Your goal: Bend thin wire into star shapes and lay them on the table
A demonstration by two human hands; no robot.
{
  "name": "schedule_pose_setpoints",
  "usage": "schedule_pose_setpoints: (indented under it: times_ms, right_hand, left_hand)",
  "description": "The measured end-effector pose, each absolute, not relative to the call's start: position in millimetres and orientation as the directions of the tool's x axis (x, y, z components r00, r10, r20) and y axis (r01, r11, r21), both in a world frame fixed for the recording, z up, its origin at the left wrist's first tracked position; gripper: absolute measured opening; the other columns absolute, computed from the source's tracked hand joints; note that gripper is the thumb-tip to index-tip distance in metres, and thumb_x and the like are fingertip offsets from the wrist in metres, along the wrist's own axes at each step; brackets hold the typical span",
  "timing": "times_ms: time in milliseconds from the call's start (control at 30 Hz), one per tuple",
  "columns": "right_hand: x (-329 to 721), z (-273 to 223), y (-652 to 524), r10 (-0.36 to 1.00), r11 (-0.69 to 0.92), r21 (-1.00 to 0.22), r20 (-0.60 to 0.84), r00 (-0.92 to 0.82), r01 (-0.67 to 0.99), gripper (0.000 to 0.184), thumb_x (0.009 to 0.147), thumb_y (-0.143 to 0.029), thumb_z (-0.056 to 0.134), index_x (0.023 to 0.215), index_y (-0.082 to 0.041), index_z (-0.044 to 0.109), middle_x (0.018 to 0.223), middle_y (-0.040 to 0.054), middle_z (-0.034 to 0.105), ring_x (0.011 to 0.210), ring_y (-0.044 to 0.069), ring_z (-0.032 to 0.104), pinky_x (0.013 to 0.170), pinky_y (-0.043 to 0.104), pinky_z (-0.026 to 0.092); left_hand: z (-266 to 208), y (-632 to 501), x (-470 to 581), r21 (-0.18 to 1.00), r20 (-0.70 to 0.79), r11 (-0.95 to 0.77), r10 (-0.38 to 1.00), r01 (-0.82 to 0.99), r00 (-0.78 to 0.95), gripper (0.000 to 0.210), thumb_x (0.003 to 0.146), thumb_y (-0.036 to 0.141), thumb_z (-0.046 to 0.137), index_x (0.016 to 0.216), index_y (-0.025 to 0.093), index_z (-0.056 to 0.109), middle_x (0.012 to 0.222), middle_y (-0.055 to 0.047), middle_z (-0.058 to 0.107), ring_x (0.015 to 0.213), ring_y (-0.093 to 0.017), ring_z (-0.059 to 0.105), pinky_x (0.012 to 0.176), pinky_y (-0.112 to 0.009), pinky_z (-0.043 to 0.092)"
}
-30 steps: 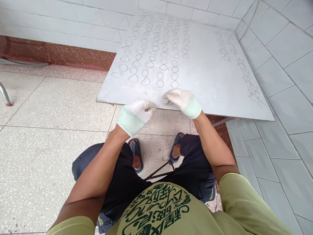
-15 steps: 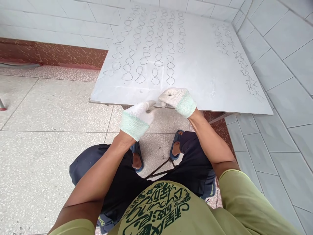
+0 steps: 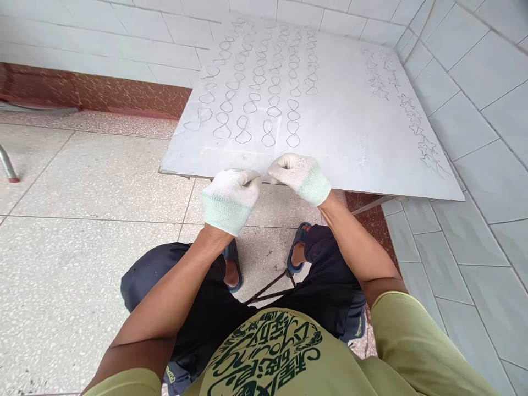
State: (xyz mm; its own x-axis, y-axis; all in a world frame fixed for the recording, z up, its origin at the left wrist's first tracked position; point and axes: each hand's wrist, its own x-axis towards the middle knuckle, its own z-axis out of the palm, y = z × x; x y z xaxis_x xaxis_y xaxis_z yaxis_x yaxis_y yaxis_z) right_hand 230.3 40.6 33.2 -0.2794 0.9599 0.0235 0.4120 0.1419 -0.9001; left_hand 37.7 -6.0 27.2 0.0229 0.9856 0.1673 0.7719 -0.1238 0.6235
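Both hands wear white knitted gloves with pale green cuffs and meet at the near edge of a grey-white board (image 3: 338,148). My left hand (image 3: 233,192) is closed, thumb pressed against the fingers. Across a small gap, my right hand (image 3: 297,175) is pinched with its fingertips pointing left. A thin wire seems to run between the two pinches; it is barely visible and mostly hidden by the gloves. Just beyond the hands lie rows of figure-eight wire loops (image 3: 293,124). Several star-shaped wire pieces (image 3: 412,118) lie along the board's right side.
White tiled wall (image 3: 103,33) stands behind the board, and another tiled wall (image 3: 474,121) rises close on the right. Below is a speckled tile floor (image 3: 82,264). A metal leg with a red foot (image 3: 9,168) shows at the far left.
My fingertips have shifted slightly, and the thin piece between them shows less than before. The view has tilted a little; the loops and stars on the board lie as they were.
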Motion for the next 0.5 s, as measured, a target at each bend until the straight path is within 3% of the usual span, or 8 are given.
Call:
schedule_pose_setpoints:
  times_ms: [133, 333, 500]
  right_hand:
    - [227.5, 29.2, 42.4, 0.945, 0.173, -0.891, 0.029, -0.326, 0.420, 0.016, 0.096, -0.037, 0.080, 0.088, -0.023, 0.085, 0.101, 0.0027, 0.088, 0.097, 0.020, 0.078, 0.092, 0.034, 0.060]
    - [227.1, 34.7, 40.5, 0.942, 0.194, -0.876, 0.041, -0.332, 0.442, 0.022, 0.098, -0.031, 0.076, 0.078, -0.023, 0.080, 0.090, 0.0020, 0.086, 0.092, 0.019, 0.078, 0.091, 0.033, 0.059]
    - [223.4, 35.2, 37.6, 0.953, 0.184, -0.865, 0.041, -0.299, 0.466, 0.025, 0.098, -0.032, 0.074, 0.074, -0.024, 0.073, 0.085, 0.0014, 0.081, 0.086, 0.019, 0.072, 0.086, 0.033, 0.055]
  left_hand:
    - [24.6, -6.1, 37.1, 0.586, 0.233, -0.143, 0.973, 0.798, 0.003, 0.033, 0.108, 0.027, 0.062, 0.088, 0.025, 0.089, 0.071, -0.005, 0.076, 0.081, -0.025, 0.072, 0.077, -0.037, 0.051]
    - [20.4, -2.0, 35.2, 0.510, 0.286, -0.237, 0.953, 0.827, 0.097, 0.036, 0.107, 0.024, 0.058, 0.091, 0.023, 0.090, 0.089, -0.009, 0.083, 0.088, -0.026, 0.074, 0.080, -0.039, 0.053]
    - [21.3, -1.0, 33.1, 0.457, 0.279, -0.266, 0.949, 0.849, 0.147, 0.034, 0.104, 0.019, 0.057, 0.091, 0.022, 0.087, 0.087, -0.009, 0.081, 0.087, -0.027, 0.072, 0.080, -0.041, 0.050]
